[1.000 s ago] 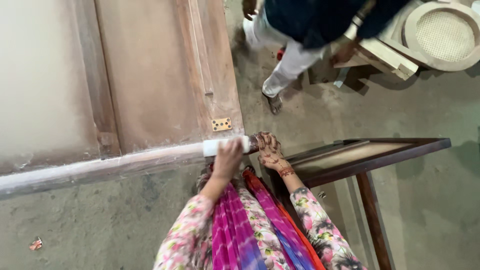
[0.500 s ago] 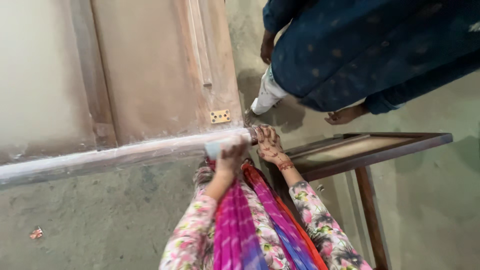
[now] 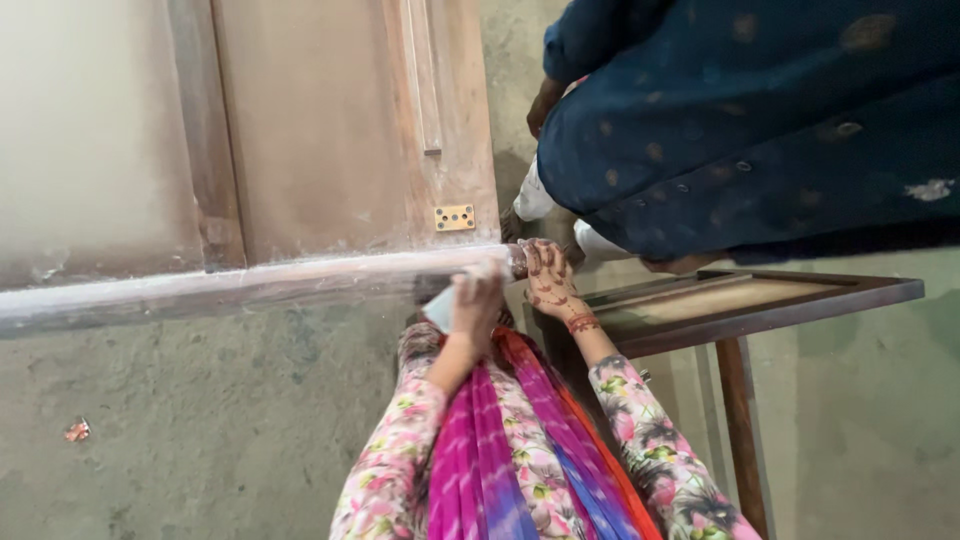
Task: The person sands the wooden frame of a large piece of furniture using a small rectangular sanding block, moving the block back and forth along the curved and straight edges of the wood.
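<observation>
Your left hand (image 3: 477, 305) reaches forward with the forearm angled up from the near edge, fingers curled around a pale block (image 3: 440, 308) pressed against the near edge of the wooden door (image 3: 330, 160). Your right hand (image 3: 547, 280) lies just to the right, fingers spread open and resting on the door's right corner. The door lies flat, its long near edge running left to right. Another person (image 3: 760, 120) in dark blue stands at the far right.

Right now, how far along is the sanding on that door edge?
The door's edge already looks pale and dusty along its length. In hand: the left hand presses a white pad near the corner, while the right hand steadies that end. How much remains cannot be told.
</observation>
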